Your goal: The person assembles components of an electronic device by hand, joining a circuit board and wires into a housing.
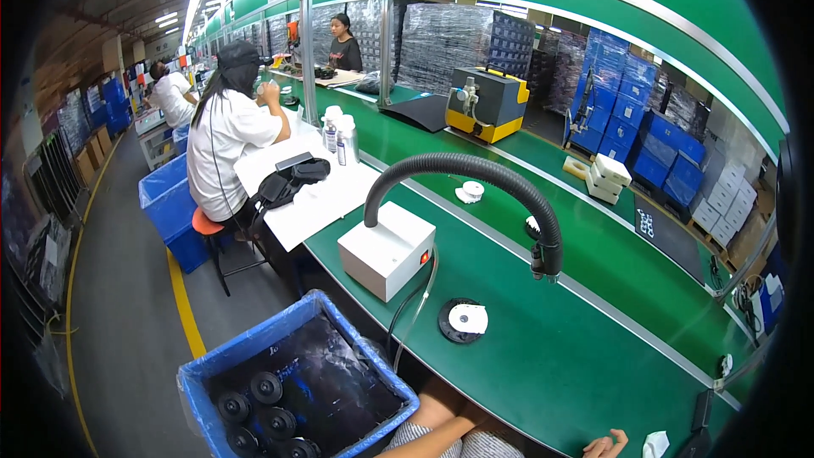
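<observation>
My right hand (604,444) rests at the near edge of the green bench (551,356), fingers loosely bent and apart, with nothing seen in them. A crumpled white piece (655,444) lies just right of it. My left forearm (441,438) crosses low over my lap; its fingers are hidden. On the bench ahead lies a black round part with a white disc on top (466,320). Behind it stands a white box (387,250) with a red switch, from which a black corrugated hose (475,165) arches over the bench.
At my left a lined blue bin (246,341) holds several black round parts (267,387). White-topped parts (470,192) sit on the green conveyor beyond a metal rail. A co-worker (233,140) sits farther left beside a white sheet with bottles (341,137). A yellow-grey machine (487,104) stands across.
</observation>
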Tool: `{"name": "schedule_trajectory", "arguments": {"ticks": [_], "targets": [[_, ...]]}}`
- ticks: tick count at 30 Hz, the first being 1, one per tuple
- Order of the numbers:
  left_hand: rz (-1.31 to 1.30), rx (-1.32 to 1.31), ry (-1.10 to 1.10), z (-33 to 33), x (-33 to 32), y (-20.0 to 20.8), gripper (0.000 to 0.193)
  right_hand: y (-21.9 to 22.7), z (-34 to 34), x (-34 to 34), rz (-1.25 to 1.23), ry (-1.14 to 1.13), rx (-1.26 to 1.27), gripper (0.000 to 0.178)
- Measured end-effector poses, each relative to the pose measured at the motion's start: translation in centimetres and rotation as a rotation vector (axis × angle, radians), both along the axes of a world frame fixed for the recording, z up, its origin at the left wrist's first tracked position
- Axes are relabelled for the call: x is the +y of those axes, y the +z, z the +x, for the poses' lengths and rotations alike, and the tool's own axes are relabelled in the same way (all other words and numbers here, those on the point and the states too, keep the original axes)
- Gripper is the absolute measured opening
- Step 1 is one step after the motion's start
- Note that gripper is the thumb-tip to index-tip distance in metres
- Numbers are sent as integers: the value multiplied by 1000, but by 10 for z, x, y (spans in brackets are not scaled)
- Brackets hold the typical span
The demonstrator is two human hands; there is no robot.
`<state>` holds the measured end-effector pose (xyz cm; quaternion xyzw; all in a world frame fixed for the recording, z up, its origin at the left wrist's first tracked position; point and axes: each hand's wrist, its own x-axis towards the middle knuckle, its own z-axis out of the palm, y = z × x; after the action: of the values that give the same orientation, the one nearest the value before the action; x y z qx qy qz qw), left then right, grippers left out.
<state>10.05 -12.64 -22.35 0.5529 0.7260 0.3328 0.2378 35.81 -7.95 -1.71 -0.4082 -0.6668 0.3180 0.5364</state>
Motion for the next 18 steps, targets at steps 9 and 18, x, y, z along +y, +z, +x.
{"name": "schedule_trajectory", "arguments": {"ticks": [9, 18], "targets": [[165, -164, 191, 5, 13, -34, 38, -17, 13, 6, 35, -46, 5, 22], [330, -312, 389, 25, 13, -41, 36, 17, 7, 13, -286, 202, 58, 22]]}}
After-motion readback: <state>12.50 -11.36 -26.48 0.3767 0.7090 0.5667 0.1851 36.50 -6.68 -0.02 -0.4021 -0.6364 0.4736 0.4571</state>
